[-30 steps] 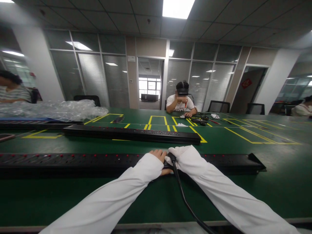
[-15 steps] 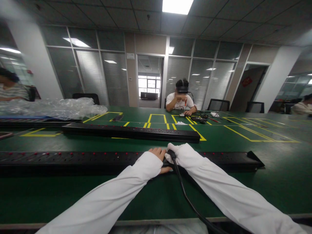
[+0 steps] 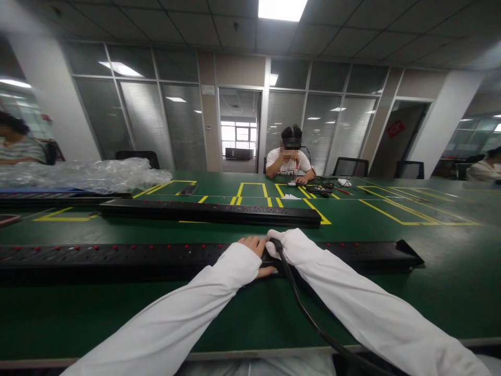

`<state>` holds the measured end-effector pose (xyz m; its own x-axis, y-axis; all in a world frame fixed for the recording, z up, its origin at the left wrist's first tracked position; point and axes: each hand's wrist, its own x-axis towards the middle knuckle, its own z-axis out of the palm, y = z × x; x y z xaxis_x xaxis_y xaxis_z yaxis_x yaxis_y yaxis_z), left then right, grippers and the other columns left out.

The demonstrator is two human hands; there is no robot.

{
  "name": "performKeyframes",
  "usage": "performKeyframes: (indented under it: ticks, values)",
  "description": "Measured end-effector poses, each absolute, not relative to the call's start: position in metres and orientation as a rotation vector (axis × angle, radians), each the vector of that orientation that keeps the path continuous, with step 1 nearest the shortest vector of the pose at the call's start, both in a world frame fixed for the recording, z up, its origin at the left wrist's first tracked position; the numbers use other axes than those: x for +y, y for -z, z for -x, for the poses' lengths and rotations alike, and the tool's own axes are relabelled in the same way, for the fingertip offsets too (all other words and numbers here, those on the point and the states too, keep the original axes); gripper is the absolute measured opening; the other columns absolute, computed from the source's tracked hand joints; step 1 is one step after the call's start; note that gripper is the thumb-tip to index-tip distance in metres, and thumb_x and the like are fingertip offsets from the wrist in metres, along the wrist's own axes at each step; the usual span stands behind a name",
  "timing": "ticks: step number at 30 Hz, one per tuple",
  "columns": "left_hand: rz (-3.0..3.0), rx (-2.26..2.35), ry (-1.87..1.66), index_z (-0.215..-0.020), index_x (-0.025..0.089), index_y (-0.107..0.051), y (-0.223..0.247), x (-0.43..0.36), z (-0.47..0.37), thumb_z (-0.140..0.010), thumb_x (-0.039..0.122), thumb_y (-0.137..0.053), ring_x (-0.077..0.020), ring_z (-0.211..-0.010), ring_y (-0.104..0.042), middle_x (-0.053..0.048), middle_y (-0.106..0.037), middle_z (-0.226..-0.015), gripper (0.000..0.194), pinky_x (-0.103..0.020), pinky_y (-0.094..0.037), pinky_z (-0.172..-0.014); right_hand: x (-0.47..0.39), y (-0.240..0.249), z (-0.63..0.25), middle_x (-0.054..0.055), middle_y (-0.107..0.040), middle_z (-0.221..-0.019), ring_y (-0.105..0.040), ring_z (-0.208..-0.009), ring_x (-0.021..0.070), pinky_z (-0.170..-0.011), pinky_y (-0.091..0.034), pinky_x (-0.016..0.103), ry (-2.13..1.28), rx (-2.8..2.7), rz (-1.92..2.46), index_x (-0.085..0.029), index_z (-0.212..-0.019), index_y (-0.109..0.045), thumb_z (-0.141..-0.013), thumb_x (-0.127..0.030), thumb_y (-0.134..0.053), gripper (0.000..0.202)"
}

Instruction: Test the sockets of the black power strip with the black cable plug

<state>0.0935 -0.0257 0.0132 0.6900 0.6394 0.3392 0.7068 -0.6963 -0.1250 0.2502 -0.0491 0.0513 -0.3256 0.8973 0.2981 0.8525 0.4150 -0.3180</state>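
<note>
A long black power strip (image 3: 117, 263) with red buttons along its top lies across the table in front of me. My left hand (image 3: 258, 251), bare, grips the strip, with its fingers over the top and its thumb along the near side. Right beside it, my right hand (image 3: 282, 237), in a white glove, is closed around a black power plug (image 3: 276, 244) held at the strip's top. From the plug a thick black cable (image 3: 299, 308) runs down past the table's near edge. The plug's front end is hidden, so I cannot tell whether it sits in a socket.
Another black power strip (image 3: 211, 211) lies farther back. Clear plastic wrap (image 3: 86, 175) is heaped at the left. Across the green table (image 3: 450, 292), marked with yellow tape, sits a person (image 3: 289, 162) near cables and a small white item (image 3: 344, 183).
My right hand and the plug have shifted very slightly. My left hand stays in place on the strip.
</note>
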Motion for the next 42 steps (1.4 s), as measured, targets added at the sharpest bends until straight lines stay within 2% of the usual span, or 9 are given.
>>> performKeyframes:
  ticks: [5,10,16,26,37,42]
  values:
    - [2.67,-1.071,0.367,-0.113,0.014,-0.038,-0.016,-0.026,-0.094,-0.067,0.066,-0.034,-0.0254,-0.083,-0.049,-0.01,-0.052,-0.09,0.07,-0.036,-0.037,-0.071,-0.057,-0.055,-0.246,-0.003,-0.048,-0.055,-0.034,-0.047,0.0035,-0.048,-0.023,0.016,0.177,-2.34,1.535,-0.02,-0.08,-0.053,-0.074,-0.035,-0.038,0.022]
    - [2.709,-1.112,0.258,-0.112,0.015,-0.039,-0.013,-0.02,-0.097,-0.062,0.069,-0.038,-0.0263,-0.081,-0.05,-0.01,-0.052,-0.092,0.074,-0.037,-0.037,-0.069,-0.057,-0.053,-0.246,-0.002,-0.048,-0.055,-0.037,-0.046,0.0034,-0.046,-0.022,0.015,0.21,-2.338,1.508,-0.019,-0.078,-0.052,-0.075,-0.036,-0.035,0.025]
    - [2.672,-1.06,0.396,-0.114,0.014,-0.038,-0.02,-0.031,-0.092,-0.068,0.065,-0.034,-0.0246,-0.083,-0.05,-0.01,-0.052,-0.09,0.068,-0.035,-0.037,-0.072,-0.048,-0.046,-0.251,-0.004,-0.047,-0.051,-0.035,-0.044,0.0035,-0.047,-0.023,0.015,0.218,-2.332,1.503,-0.021,-0.083,-0.053,-0.074,-0.038,-0.036,0.025]
    - [2.681,-1.067,0.386,-0.113,0.015,-0.038,-0.021,-0.031,-0.092,-0.067,0.064,-0.036,-0.025,-0.082,-0.05,-0.009,-0.052,-0.089,0.068,-0.035,-0.038,-0.071,-0.056,-0.05,-0.248,-0.002,-0.051,-0.057,-0.039,-0.047,0.0034,-0.047,-0.024,0.015,0.221,-2.325,1.479,-0.02,-0.081,-0.054,-0.074,-0.036,-0.037,0.024]
    - [2.687,-1.096,0.351,-0.114,0.014,-0.038,-0.022,-0.032,-0.093,-0.066,0.065,-0.039,-0.0261,-0.085,-0.049,-0.01,-0.052,-0.09,0.071,-0.035,-0.037,-0.072,-0.05,-0.047,-0.251,-0.004,-0.048,-0.052,-0.037,-0.045,0.0034,-0.048,-0.026,0.015,0.204,-2.313,1.508,-0.021,-0.084,-0.054,-0.073,-0.035,-0.039,0.023]
    - [2.684,-1.1,0.358,-0.112,0.015,-0.04,-0.022,-0.032,-0.094,-0.066,0.064,-0.039,-0.026,-0.083,-0.049,-0.009,-0.052,-0.089,0.068,-0.036,-0.037,-0.071,-0.054,-0.047,-0.25,-0.004,-0.05,-0.055,-0.04,-0.047,0.0037,-0.048,-0.024,0.015,0.28,-2.31,1.517,-0.022,-0.081,-0.052,-0.074,-0.038,-0.036,0.024]
